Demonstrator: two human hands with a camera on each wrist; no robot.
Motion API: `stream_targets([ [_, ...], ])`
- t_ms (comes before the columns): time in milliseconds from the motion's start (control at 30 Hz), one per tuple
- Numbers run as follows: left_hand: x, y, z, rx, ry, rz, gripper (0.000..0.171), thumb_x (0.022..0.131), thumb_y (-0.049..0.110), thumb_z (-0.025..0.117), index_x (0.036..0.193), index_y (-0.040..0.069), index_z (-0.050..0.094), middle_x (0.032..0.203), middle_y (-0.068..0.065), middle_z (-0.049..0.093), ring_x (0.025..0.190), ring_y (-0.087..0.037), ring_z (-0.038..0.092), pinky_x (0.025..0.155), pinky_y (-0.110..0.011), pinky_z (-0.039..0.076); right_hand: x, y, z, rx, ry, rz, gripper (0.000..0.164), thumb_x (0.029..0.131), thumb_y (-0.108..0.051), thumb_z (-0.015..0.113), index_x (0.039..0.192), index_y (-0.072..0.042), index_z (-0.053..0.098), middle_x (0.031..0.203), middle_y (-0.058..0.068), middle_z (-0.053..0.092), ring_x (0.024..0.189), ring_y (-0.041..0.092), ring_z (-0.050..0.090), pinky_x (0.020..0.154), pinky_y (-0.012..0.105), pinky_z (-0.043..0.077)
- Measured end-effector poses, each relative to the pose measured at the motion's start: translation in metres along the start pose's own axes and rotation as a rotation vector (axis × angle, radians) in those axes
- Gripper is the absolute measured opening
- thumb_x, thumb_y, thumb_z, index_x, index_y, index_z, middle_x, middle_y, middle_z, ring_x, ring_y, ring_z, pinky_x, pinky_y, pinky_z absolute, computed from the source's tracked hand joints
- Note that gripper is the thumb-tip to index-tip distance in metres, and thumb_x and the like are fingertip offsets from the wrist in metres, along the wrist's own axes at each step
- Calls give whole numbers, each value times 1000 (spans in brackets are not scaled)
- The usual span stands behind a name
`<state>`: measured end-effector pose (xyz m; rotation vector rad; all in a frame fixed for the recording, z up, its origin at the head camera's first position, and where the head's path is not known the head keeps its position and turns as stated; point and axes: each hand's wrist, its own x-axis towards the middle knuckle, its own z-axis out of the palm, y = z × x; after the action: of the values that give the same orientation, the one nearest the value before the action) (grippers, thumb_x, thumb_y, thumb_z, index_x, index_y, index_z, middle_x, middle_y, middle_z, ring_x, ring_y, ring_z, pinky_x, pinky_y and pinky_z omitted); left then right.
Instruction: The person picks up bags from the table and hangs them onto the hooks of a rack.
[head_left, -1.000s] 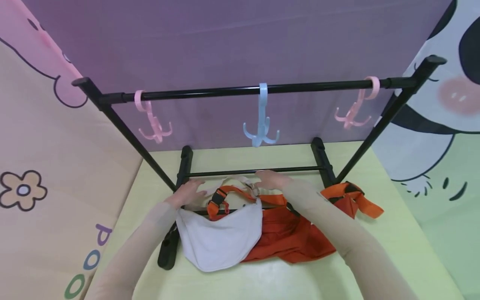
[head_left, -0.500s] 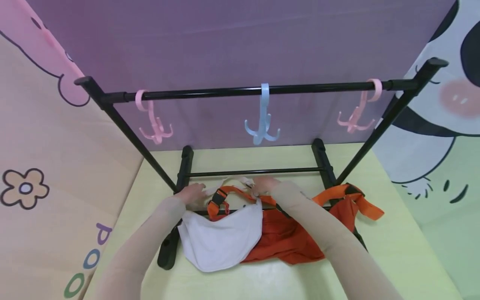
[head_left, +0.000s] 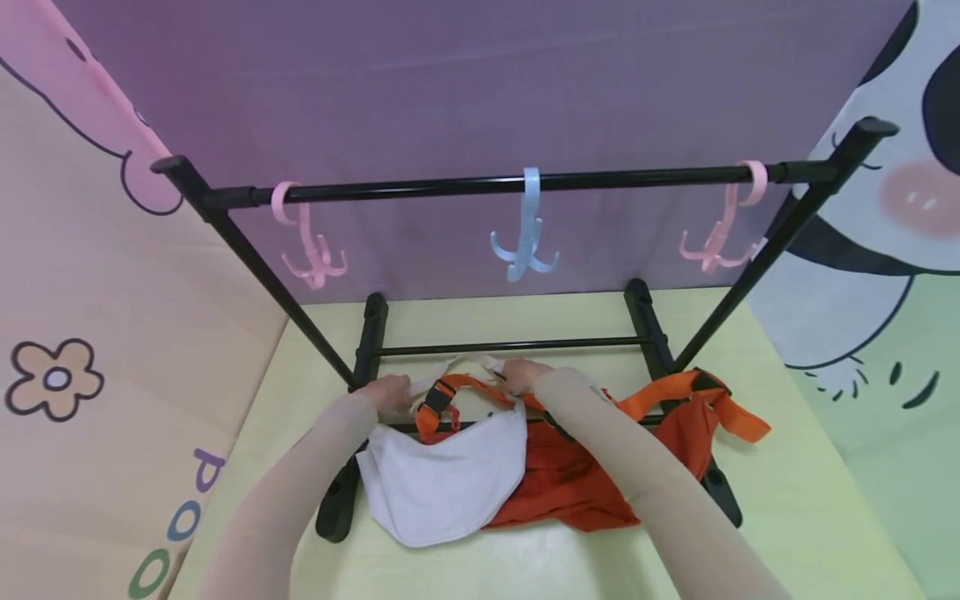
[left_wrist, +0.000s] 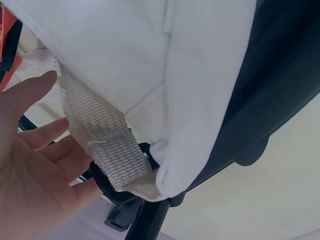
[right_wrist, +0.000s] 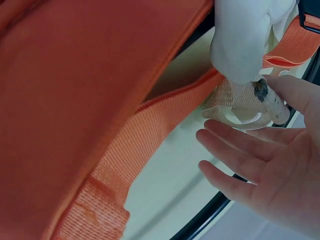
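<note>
A white cloth bag [head_left: 442, 483] lies over the low rear part of a black rack, its pale webbing strap [head_left: 461, 362] looping up behind it. At the strap's left side, my left hand [head_left: 388, 393] holds it between thumb and fingers; the webbing [left_wrist: 102, 135] shows close up in the left wrist view. My right hand [head_left: 523, 375] pinches the strap's other side, near a dark-stained end [right_wrist: 272, 102] in the right wrist view. Beside the white bag lies a red-orange bag [head_left: 562, 479] with an orange strap [head_left: 667, 392] and black buckle [head_left: 437, 396]. My right forearm covers part of it.
Above the bags runs the rack's black top bar [head_left: 420, 187]. Hanging from it are a left pink hook [head_left: 311, 250], a blue hook [head_left: 527, 233] and a right pink hook [head_left: 722, 233]. Slanted posts [head_left: 262, 271] flank my arms. Printed cloth walls enclose the pale tabletop [head_left: 525, 567].
My left hand has moved right onto the strap, and my right hand has moved left and closed on its other side. The bags stay about where they were.
</note>
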<state>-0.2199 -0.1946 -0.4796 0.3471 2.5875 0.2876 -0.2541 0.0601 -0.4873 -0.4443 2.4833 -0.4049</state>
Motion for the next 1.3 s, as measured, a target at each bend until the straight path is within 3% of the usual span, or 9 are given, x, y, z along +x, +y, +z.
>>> stream_targets([
  [267,8,-9,6,-26,-6,22,13,75,3,62,84,3,53,73,-5,55,66,-18,49,64,-32,43,6,3,3,28,-13,-30,10,82,2,52,74,-5,50,66,6,52,56,15,47,52,27,42],
  [533,4,-13,8,8,44,87,20,74,13,66,84,0,55,75,-9,57,68,-20,52,66,-35,45,142,91,73,-79,43,-154,6,84,-6,50,79,-9,51,70,4,51,59,18,46,50,29,42],
  [767,-5,-5,0,31,26,55,40,76,21,65,103,-7,55,95,-18,60,85,-28,57,78,-38,45,20,6,5,-14,14,-28,11,81,-4,57,71,0,56,59,6,52,46,12,42,47,27,42],
  [800,4,-14,6,22,56,82,35,76,21,65,99,-5,57,92,-15,61,81,-25,57,73,-36,46,1,-3,-2,-3,35,-38,17,83,-8,56,69,0,57,55,4,51,43,9,39,46,24,40],
  [933,108,-109,69,7,110,112,28,78,27,63,99,9,60,94,-8,61,83,-21,56,72,-37,45,-22,-13,-16,10,89,-21,19,83,-10,55,69,1,62,51,0,49,41,5,34,44,21,35],
  [1000,122,-127,79,-14,172,186,28,80,32,61,99,12,60,96,-7,61,84,-20,56,71,-34,45,-18,-11,-14,-4,109,17,11,79,-5,58,69,-1,61,55,0,52,47,9,41,45,23,38],
  [1033,119,-124,76,-31,140,151,30,81,32,60,103,11,60,102,-8,60,91,-23,55,77,-38,44,-12,-8,-11,-4,117,40,7,78,-3,58,71,-2,61,58,1,54,50,11,44,46,24,39],
  [1167,18,-42,11,-126,113,116,30,84,24,57,103,1,59,107,-16,58,100,-29,53,83,-38,42,-7,-4,-4,-32,171,65,6,76,-1,59,73,-5,59,66,3,57,56,15,48,48,27,42],
  [1300,-19,-16,-12,-163,101,33,37,83,29,58,103,-1,60,108,-18,57,103,-33,51,85,-41,41,-8,-4,-4,-73,263,44,14,84,-12,57,71,-7,58,67,3,56,58,16,46,51,30,40],
])
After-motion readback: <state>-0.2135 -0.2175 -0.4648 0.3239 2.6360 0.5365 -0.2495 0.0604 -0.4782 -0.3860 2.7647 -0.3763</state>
